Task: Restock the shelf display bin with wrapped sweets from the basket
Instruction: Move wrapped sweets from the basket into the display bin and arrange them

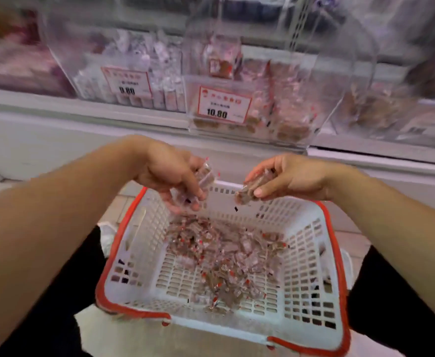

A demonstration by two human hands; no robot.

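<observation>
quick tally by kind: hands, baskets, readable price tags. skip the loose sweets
Hands: 2, left hand and right hand, each holding wrapped sweets
Baskets: 1, white basket with red rim
Price tags: 2, and
Total: 5

left hand (170,173) fingers curled, gripping | right hand (288,177) pinching

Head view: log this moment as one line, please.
left hand: holds sweets | right hand: holds sweets | basket: sweets left inside | display bin: not yet reached
</observation>
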